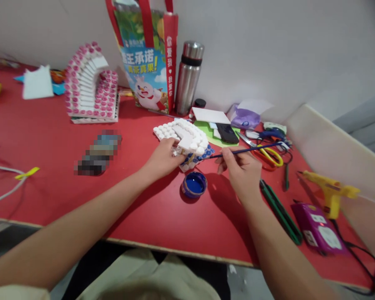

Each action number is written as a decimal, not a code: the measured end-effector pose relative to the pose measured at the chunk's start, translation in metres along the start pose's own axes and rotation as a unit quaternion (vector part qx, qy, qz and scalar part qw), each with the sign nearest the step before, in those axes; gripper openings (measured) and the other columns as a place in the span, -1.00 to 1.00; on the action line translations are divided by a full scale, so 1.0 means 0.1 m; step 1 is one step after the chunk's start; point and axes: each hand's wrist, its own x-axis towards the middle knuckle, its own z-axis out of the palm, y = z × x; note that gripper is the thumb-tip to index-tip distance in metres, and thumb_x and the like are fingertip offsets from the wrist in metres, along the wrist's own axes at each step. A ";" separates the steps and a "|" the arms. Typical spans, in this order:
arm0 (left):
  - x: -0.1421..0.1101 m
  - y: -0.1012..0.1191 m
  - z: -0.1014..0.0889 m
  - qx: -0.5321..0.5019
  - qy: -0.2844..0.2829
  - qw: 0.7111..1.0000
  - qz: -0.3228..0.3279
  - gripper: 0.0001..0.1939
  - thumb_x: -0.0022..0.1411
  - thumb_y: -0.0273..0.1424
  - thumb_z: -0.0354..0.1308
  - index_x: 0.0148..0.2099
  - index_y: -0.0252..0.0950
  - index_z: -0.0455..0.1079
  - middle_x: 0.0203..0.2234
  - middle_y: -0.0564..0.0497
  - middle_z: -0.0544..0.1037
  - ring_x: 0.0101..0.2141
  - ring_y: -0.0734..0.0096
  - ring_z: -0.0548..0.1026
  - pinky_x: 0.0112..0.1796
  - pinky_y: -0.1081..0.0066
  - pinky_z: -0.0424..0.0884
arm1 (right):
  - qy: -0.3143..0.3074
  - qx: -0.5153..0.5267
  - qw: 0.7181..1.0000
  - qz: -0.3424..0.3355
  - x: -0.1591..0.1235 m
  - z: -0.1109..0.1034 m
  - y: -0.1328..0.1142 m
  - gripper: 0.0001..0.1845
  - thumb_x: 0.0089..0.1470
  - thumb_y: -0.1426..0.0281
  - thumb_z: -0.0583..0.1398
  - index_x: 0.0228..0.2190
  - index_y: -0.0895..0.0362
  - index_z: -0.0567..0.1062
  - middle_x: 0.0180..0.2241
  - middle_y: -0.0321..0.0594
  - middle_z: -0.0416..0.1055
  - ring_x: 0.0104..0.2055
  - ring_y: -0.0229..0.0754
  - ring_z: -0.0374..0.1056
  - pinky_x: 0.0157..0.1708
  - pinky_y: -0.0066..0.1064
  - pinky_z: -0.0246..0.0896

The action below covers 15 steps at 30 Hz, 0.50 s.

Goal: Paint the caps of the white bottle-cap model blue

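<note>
My right hand (240, 171) pinches a slim dark-blue paintbrush (253, 148), its tip touching or very near the blue-dotted side of a craft model (192, 135). White knobs cover the model's top, around a pale stepped middle. At its near left edge, my left hand (164, 160) grips the model between thumb and fingers; some fingertips are hidden behind it. Just below the model stands a small round pot of blue paint (194, 185), uncovered.
A pink-dotted model (92, 89), a printed bag (148, 62) and a steel flask (190, 77) stand at the back. To the right lie scissors (270, 158), a green cutter (281, 212), a yellow glue gun (334, 189) and a purple power box (318, 229). A blurred item (99, 152) lies left.
</note>
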 end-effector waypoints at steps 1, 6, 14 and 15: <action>0.00 0.02 0.01 0.014 0.007 1.000 -0.008 -0.67 0.11 -0.49 0.38 -0.05 -0.28 0.48 -0.08 -0.17 0.59 -0.13 0.06 0.58 -0.04 0.07 0.55 | 0.002 0.011 1.000 0.001 0.00 0.00 0.01 -0.65 0.30 0.09 0.35 -0.37 0.09 0.59 -0.53 -0.30 0.57 -0.64 -0.23 0.43 -0.58 -0.39 0.36; -0.11 0.05 0.05 -0.004 0.059 0.998 -0.020 -0.63 0.16 -0.52 0.31 0.04 -0.31 0.48 -0.04 -0.11 0.56 -0.30 0.33 0.51 -0.15 0.23 0.53 | 0.008 0.040 0.999 0.009 0.00 0.00 0.02 -0.66 0.29 0.10 0.36 -0.36 0.10 0.59 -0.51 -0.31 0.57 -0.65 -0.29 0.43 -0.61 -0.45 0.33; -0.17 -0.01 0.13 -0.073 0.042 0.996 0.000 -0.89 0.25 -0.36 0.26 -0.20 -0.26 0.43 -0.38 0.05 0.52 -0.41 0.39 0.47 -0.34 0.36 0.41 | 0.005 0.001 1.000 0.017 0.00 0.01 0.00 -0.63 0.32 0.09 0.33 -0.40 0.10 0.56 -0.54 -0.31 0.57 -0.64 -0.30 0.44 -0.58 -0.46 0.32; -0.18 -0.01 0.14 -0.073 0.043 0.996 0.006 -0.90 0.26 -0.35 0.25 -0.21 -0.26 0.43 -0.39 0.05 0.52 -0.42 0.40 0.46 -0.35 0.36 0.39 | 0.000 -0.002 1.000 0.012 -0.01 0.02 0.01 -0.61 0.32 0.08 0.33 -0.41 0.09 0.56 -0.54 -0.31 0.57 -0.64 -0.30 0.44 -0.57 -0.46 0.32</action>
